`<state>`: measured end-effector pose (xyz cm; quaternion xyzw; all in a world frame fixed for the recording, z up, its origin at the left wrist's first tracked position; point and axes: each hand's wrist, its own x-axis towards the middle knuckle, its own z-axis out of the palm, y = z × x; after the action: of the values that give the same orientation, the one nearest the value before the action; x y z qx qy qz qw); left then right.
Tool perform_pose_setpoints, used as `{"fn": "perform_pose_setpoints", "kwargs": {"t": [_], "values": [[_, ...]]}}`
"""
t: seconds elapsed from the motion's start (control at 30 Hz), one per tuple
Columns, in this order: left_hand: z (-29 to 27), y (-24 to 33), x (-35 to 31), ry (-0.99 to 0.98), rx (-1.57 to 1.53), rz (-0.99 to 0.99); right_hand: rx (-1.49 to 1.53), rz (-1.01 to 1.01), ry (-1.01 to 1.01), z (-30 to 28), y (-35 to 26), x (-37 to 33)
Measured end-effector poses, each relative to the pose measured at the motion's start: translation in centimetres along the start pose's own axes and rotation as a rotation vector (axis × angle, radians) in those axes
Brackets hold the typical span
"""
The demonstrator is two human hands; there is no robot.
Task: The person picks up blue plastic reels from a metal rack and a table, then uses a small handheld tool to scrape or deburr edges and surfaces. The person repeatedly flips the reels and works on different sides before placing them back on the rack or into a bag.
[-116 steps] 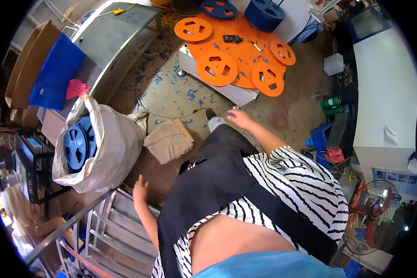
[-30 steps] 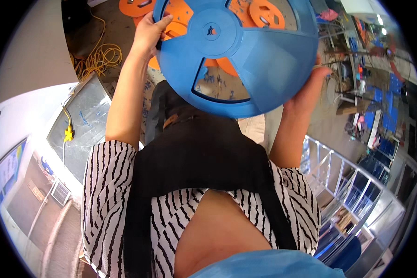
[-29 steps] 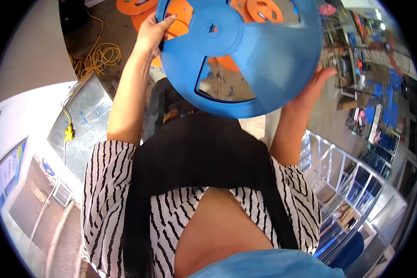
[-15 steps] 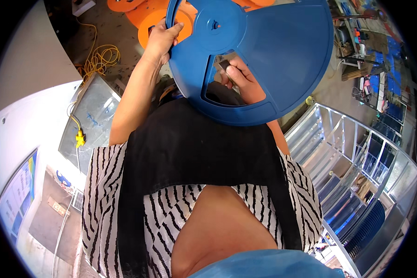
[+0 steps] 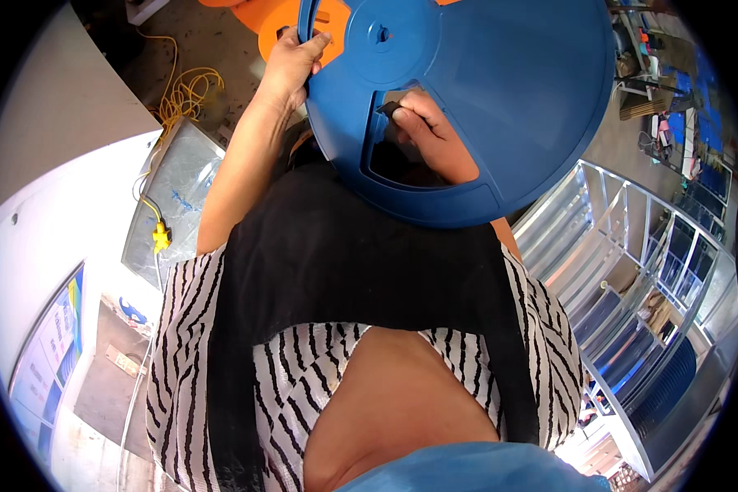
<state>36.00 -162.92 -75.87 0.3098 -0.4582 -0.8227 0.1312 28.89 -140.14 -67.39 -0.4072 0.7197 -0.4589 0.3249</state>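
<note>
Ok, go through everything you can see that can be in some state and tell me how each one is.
Left hand: closed on the blue reel's left side
Right hand: behind the reel, seen through its cut-out, pinching a small dark piece
Blue reel: held up, tilted
Orange disc: partly hidden
Yellow cable: loosely looped
Yellow connector: joined to a pale cord
Black apron: worn

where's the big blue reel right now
In the head view, the blue reel is at upper centre to right, just above the black apron; the left hand grips its left edge.
</note>
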Motion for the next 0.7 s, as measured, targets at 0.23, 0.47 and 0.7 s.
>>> {"fn": "perform_pose_setpoints", "kwargs": {"t": [0.23,0.47,0.7], "values": [[-0.7,-0.4,0.8,-0.045,0.02,0.0,-0.155,-0.102,-0.068,0.5,-0.8,-0.8],[-0.1,1.4,1.6,-0.031,0.074,0.023,0.026,-0.031,-0.009,0.6,-0.8,-0.9],[0.4,2.1,2.0,-0.037,0.123,0.022,0.145,-0.038,0.063,0.0,0.4,1.6]]}}
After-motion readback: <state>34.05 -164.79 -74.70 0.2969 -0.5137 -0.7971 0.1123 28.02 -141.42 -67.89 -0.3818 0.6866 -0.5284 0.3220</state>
